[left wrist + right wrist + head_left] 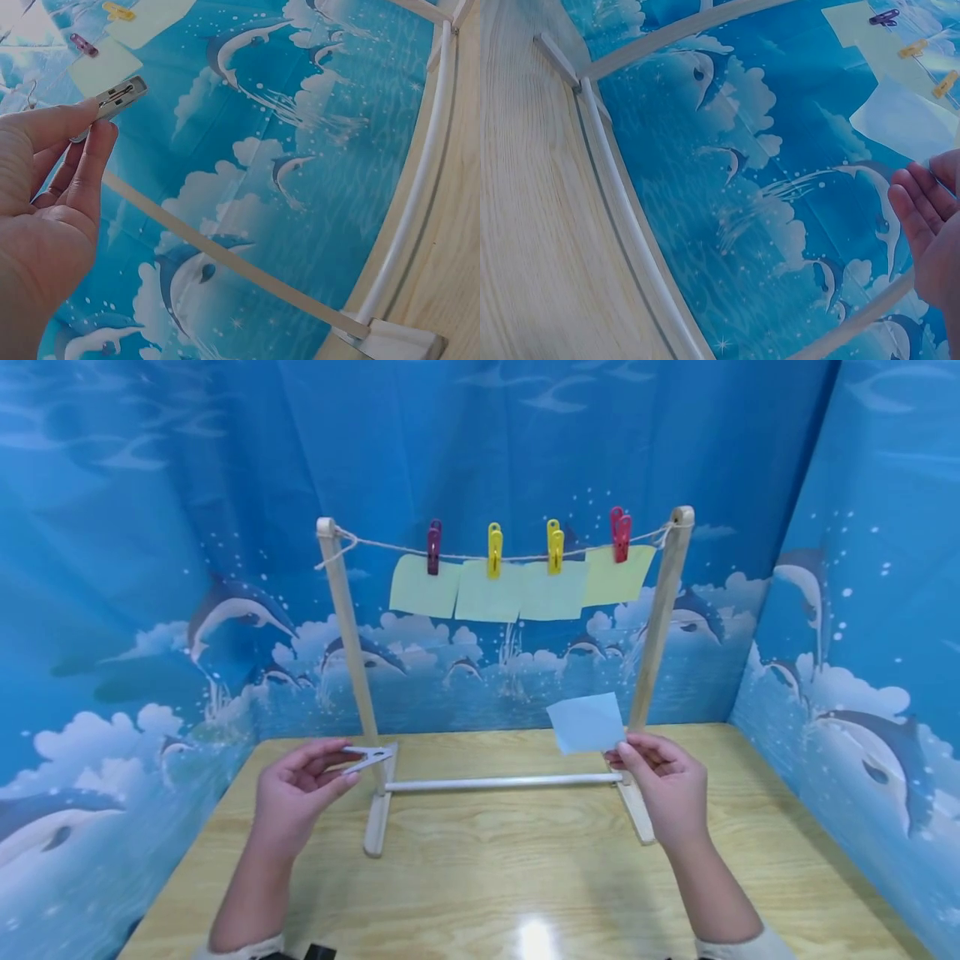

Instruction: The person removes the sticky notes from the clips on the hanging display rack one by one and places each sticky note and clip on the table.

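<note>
My left hand (300,789) pinches a pale grey clothespin (367,758) by its handle end, in front of the rack's left post. In the left wrist view the clothespin (121,97) sits between thumb and fingers. A light blue sheet of paper (587,724) is held at its lower right corner between thumb and fingers of my right hand (670,789), near the right post. Above and behind both hands, several pale yellow-green paper sheets (487,593) hang from a string (390,545), clipped by a purple clothespin (433,547), two yellow clothespins (494,552) and a red clothespin (621,537).
The string is tied between a left wooden post (348,635) and a right wooden post (660,627). A white rod (498,783) joins their feet on the wood-grain table (480,852). Blue dolphin-print curtains (480,443) enclose the back and sides.
</note>
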`<state>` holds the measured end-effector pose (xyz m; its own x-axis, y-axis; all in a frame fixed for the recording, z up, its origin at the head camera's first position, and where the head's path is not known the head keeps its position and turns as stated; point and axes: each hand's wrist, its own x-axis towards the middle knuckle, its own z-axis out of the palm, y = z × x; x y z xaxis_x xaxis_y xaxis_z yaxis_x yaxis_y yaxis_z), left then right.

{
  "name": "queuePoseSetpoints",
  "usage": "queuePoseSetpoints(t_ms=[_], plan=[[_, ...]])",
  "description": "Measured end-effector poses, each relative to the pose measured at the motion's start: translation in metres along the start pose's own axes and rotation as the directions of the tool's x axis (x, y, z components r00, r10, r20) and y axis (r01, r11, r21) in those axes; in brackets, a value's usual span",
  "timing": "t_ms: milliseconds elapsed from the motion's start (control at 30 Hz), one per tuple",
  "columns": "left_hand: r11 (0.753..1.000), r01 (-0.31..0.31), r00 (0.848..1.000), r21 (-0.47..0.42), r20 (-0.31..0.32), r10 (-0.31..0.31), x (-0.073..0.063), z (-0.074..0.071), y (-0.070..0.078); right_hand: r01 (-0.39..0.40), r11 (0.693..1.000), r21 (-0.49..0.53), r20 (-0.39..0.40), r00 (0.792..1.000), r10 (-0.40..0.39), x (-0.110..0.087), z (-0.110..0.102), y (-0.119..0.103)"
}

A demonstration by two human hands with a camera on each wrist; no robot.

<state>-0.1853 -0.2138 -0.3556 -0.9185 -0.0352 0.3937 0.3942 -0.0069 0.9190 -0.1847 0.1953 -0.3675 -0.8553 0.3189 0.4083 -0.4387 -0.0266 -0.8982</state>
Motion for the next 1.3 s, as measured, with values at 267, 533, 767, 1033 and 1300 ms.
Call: queuePoseSetpoints(t_ms=[267, 533, 767, 1033, 1300], plan=[[0.998, 0.059, 0.998, 0.01, -0.027, -0.059, -0.003, -0.006, -0.012, 0.007, 0.999, 0.032, -0.023, 1.0, -0.006, -0.001, -0.014, 0.007], [0.997, 0.034, 0.999, -0.07, -0.023, -0.036, -0.011, -0.011, -0.027, -0.017, 0.999, 0.033, -0.061, 0.998, 0.019, -0.005, -0.028, 0.012], [0.994, 0.064, 0.995, -0.089, -0.068, -0.07, -0.018, -0.021, -0.037, -0.038, 0.999, 0.02, -0.106, 0.994, 0.04, -0.006, -0.042, 0.015], [0.985, 0.08, 0.986, -0.153, -0.134, -0.101, -0.025, -0.032, -0.051, -0.04, 0.997, 0.058, -0.162, 0.986, 0.049, -0.004, -0.06, 0.019], [0.977, 0.054, 0.987, -0.208, -0.138, -0.084, -0.028, -0.041, -0.06, -0.014, 0.993, 0.12, -0.221, 0.975, 0.04, -0.003, -0.074, 0.025]])
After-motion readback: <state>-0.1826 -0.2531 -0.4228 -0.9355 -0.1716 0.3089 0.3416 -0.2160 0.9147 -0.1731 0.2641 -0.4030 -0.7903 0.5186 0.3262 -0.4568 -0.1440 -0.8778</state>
